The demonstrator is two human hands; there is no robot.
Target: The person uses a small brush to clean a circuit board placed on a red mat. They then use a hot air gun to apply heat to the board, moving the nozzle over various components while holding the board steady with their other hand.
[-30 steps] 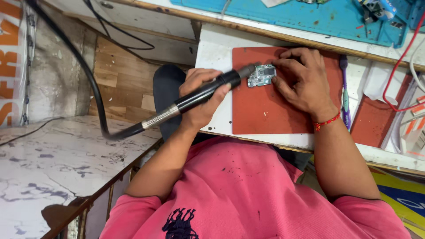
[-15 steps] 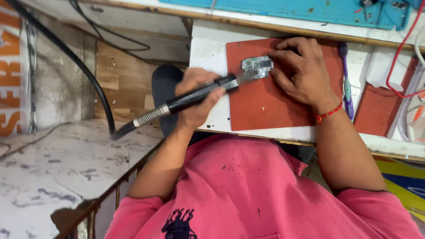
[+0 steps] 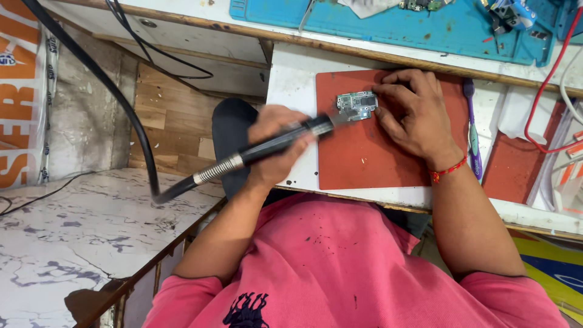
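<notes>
- Gripping the black pen-shaped hot-air handpiece (image 3: 285,141) in a closed fist, your left hand (image 3: 276,149) sits just left of centre in the frame, over the white bench's (image 3: 291,79) near edge.
- You have the handpiece's nozzle end slanting up and to the right, right at the left edge of the small green and silver circuit board (image 3: 357,105).
- Your circuit board lies flat near the top edge of the red rectangular work mat (image 3: 364,152), upper centre of the frame.
- Your right hand (image 3: 416,115) lies half open on the mat, fingertips pressing the board's right edge, holding nothing else.
- From the handpiece's rear, a thick black hose (image 3: 91,67) loops down and then climbs to the upper left corner.
- You also have a purple toothbrush (image 3: 472,130) lying just right of the mat, and a blue mat (image 3: 388,24) along the top.
</notes>
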